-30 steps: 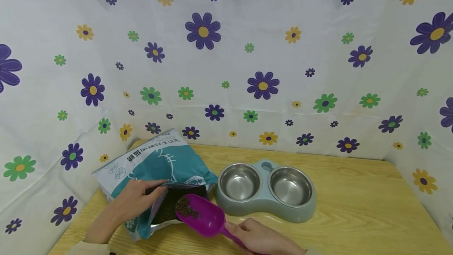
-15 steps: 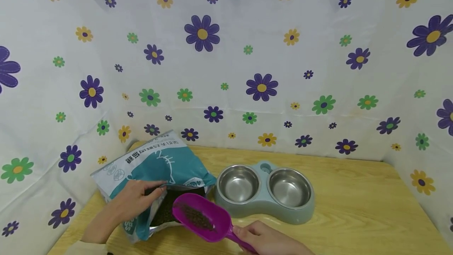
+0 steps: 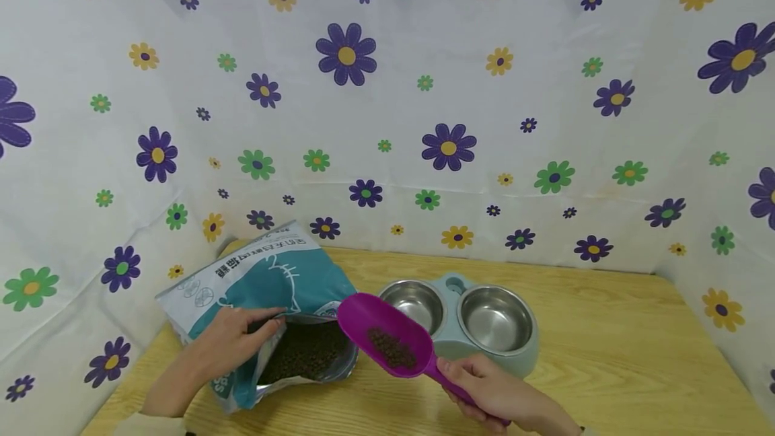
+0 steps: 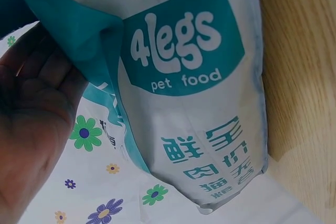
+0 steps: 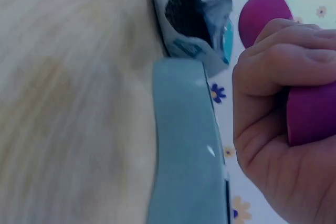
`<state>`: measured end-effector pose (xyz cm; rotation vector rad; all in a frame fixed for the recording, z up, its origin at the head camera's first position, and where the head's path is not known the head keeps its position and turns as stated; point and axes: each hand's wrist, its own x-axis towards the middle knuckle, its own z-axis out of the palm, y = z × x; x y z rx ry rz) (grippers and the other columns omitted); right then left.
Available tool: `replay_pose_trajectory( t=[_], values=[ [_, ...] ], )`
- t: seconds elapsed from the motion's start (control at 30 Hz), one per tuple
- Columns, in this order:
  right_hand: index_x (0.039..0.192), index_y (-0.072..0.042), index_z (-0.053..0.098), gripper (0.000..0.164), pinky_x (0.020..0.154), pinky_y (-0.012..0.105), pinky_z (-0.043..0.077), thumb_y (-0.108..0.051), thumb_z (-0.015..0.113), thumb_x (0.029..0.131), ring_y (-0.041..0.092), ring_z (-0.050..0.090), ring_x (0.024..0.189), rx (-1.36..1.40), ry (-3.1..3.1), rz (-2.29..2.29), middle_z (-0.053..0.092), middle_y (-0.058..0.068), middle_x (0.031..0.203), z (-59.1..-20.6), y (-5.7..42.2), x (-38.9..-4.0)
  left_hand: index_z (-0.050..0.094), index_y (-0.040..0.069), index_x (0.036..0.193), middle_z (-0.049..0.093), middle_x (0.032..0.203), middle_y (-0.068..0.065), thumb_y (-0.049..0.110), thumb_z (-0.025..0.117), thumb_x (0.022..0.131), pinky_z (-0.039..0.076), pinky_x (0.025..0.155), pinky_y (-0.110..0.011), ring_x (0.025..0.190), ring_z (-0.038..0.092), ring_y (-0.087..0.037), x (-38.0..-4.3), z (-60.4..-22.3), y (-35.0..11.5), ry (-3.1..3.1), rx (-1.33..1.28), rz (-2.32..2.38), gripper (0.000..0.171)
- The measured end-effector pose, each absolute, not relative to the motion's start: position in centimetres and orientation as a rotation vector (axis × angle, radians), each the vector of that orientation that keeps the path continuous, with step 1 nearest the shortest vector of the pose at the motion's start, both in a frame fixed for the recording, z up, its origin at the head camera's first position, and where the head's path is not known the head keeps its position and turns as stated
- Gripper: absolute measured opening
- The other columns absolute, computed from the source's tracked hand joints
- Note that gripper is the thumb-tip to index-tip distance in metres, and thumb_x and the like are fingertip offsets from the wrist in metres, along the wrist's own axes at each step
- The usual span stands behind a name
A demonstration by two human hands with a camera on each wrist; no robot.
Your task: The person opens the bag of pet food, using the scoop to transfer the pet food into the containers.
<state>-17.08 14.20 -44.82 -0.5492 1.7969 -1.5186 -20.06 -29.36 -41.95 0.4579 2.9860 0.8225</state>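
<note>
One scoop [image 3: 386, 323] now farther from one bag [image 3: 272, 288], nearer two bowls [image 3: 495, 321]

A white cloth [image 3: 387, 106] – flowered in purple, yellow and green – hangs behind a wood-grained table [image 3: 617, 355].

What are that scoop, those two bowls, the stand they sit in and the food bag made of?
Scoop: probably moulded plastic, smooth and evenly magenta.
Bowls: metal, likely stainless steel; silver-grey with shiny rims.
Stand: likely plastic, smooth pale blue-green with rounded edges and a glint.
Bag: apparently flexible printed film; it creases, and its mouth shows a silvery, perhaps foil lining.
</note>
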Motion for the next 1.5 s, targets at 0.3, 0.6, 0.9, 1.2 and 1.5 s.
replay_pose_trajectory(
  t=[0.3,0.6,0.9,1.2,1.5],
  values=[
    [0.071,-0.009,0.048,0.055,0.034,0.020,0.029,-0.050,0.046,0.107,0.003,0.032,0.033,-0.474,2.149,-1.308,0.036,-0.008,0.050,-41.5,18.3,-19.2,0.071,0.013,0.132,0.030,0.047,0.016,0.036,0.057,0.105,0.032,0.044,-0.023,0.042,0.020,0.000,-20.2,-41.7,-29.3,2.983,0.465,0.843,0.039],
    [0.073,-0.011,0.053,0.052,0.036,0.020,0.031,-0.053,0.053,0.103,0.007,0.033,0.035,-0.393,2.428,-1.064,0.035,-0.006,0.050,-39.1,19.6,-20.4,0.071,0.013,0.133,0.030,0.048,0.015,0.035,0.057,0.105,0.032,0.044,-0.023,0.042,0.021,0.000,-20.1,-41.8,-29.3,2.975,0.459,0.845,0.038],
    [0.061,-0.019,0.040,0.055,0.037,0.020,0.030,-0.051,0.057,0.102,0.006,0.033,0.034,-0.432,2.542,-0.873,0.033,-0.007,0.049,-38.0,18.3,-21.2,0.072,0.012,0.131,0.029,0.048,0.016,0.033,0.057,0.105,0.032,0.044,-0.022,0.042,0.020,0.000,-20.1,-42.1,-29.3,2.997,0.465,0.844,0.036],
    [0.063,-0.019,0.042,0.050,0.038,0.019,0.031,-0.045,0.062,0.101,0.007,0.034,0.037,-0.466,2.631,-0.750,0.034,-0.007,0.053,-36.9,16.6,-21.6,0.072,0.014,0.131,0.030,0.047,0.016,0.033,0.058,0.105,0.032,0.044,-0.023,0.041,0.020,0.001,-20.0,-42.1,-29.3,2.996,0.460,0.857,0.036],
    [0.066,-0.014,0.051,0.042,0.048,0.023,0.033,-0.036,0.067,0.099,0.010,0.041,0.049,-0.496,2.759,-0.613,0.043,-0.004,0.058,-36.9,15.3,-21.9,0.072,0.013,0.131,0.036,0.047,0.015,0.031,0.057,0.106,0.033,0.046,-0.022,0.042,0.023,0.001,-19.9,-42.3,-29.4,3.023,0.501,0.847,0.035]
  ],
)
